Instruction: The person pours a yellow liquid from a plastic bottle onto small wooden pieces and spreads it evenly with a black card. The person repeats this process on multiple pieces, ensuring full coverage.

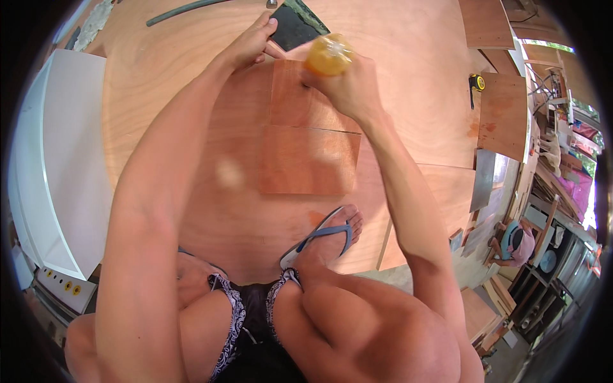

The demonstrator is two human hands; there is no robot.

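My left hand [254, 43] pinches the near left corner of a flat black rectangular piece [295, 27] between thumb and fingers. Its far right edge looks worn and greenish. My right hand [351, 89] is wrapped round a rounded, translucent yellow object [329, 55] with a shiny clear top; the hand hides its lower part, so its kind is unclear. Below that hand lies a reddish-brown wooden board [290, 96], with a second board [310, 159] edge to edge on its near side. Both rest on a large plywood sheet [408, 83].
A white box-like panel [73, 159] stands along the left. A dark hose [185, 11] lies at the far edge. On the right are a yellow-and-black tape measure [477, 83], wooden boards [503, 115] and a person [516, 244] farther off. My sandalled foot [329, 236] stands on the plywood.
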